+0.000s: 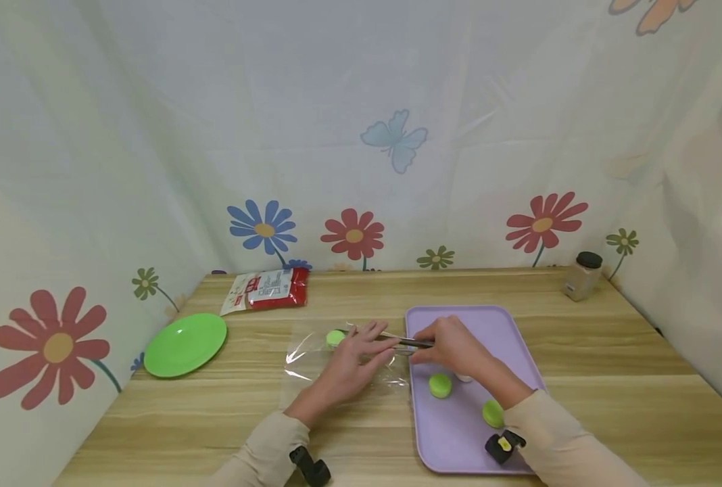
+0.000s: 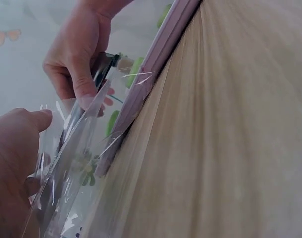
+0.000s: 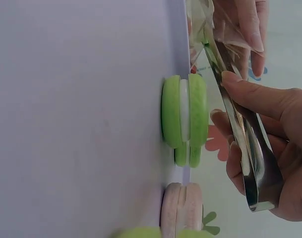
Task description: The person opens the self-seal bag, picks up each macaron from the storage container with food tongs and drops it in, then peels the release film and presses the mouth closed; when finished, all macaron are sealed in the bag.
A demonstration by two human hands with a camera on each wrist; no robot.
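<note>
My right hand (image 1: pixel 455 345) grips metal tongs (image 3: pixel 245 144) above the purple tray (image 1: pixel 452 446). The tongs reach left into a clear plastic bag (image 1: pixel 303 365) lying on the table. A green macaron (image 1: pixel 335 338) shows by the far end of the tongs; whether they still squeeze it cannot be made out. My left hand (image 1: pixel 351 362) is at the bag's mouth, its thumb and fingers about the film in the left wrist view. Green macarons (image 1: pixel 440 385) and a pale pink macaron (image 3: pixel 180 208) sit on the tray.
A green plate (image 1: pixel 184 345) lies at the left edge of the wooden table (image 1: pixel 349 446). Behind the bag is a red and white packet (image 1: pixel 266 289). A jar with a black lid (image 1: pixel 583 276) stands at the back right. Flowered cloth hangs around the table.
</note>
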